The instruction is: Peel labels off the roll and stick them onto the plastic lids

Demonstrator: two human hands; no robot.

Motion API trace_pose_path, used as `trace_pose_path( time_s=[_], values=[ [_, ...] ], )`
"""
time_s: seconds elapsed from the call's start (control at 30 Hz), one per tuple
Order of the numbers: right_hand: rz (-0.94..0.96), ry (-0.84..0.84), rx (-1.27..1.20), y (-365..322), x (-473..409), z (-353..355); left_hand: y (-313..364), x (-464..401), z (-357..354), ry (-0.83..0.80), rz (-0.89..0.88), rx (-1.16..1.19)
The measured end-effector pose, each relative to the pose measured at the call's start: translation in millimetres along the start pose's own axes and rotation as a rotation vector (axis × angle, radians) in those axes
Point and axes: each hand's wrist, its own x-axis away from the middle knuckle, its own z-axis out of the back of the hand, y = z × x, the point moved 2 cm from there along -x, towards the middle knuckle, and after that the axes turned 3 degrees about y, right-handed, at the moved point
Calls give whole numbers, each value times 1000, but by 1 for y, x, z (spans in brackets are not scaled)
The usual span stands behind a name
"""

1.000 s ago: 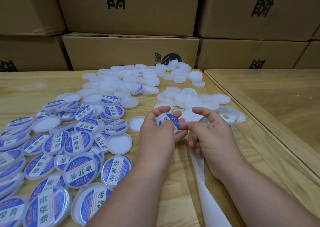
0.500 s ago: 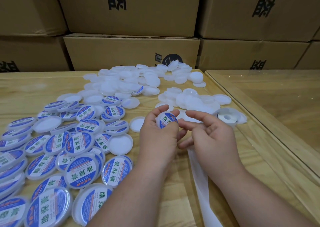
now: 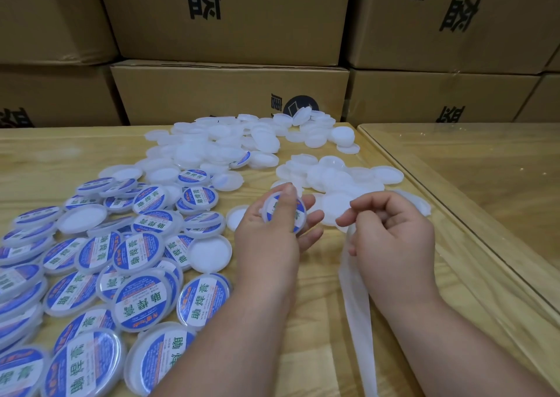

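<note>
My left hand [image 3: 269,239] holds a white plastic lid [image 3: 300,213] that carries a blue and white label, with the thumb pressed flat across the label. My right hand [image 3: 391,239] is a short gap to the right of the lid, fingers curled loosely around the white backing strip [image 3: 359,321], which trails toward the near table edge. The label roll [image 3: 419,204] is mostly hidden behind my right hand. Several labelled lids [image 3: 142,299] are heaped at the left. Several blank white lids [image 3: 218,148] lie at the back centre.
The wooden table [image 3: 60,160] meets a second glass-topped table [image 3: 485,184] on the right. Stacked cardboard boxes [image 3: 230,93] form a wall along the far edge. One blank lid [image 3: 209,252] lies upside down just left of my left hand.
My right hand let go of the lid and drew back to the right. My left thumb moved over the label and now presses it down.
</note>
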Motion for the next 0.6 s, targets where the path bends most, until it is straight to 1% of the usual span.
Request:
trace_pose_path(
  time_s=[0.13, 0.2, 0.37, 0.6],
  values=[
    [-39, 30, 7, 2, -2, 1, 4, -1, 2, 53, -28, -42],
    [-47, 30, 18, 2, -2, 1, 3, -1, 2, 88, -12, -22],
    [-77, 40, 24, 2, -4, 2, 2, -3, 1, 75, -54, 6],
    [-55, 31, 73, 6, -6, 5, 0, -5, 4, 147, 54, 98]
  ],
)
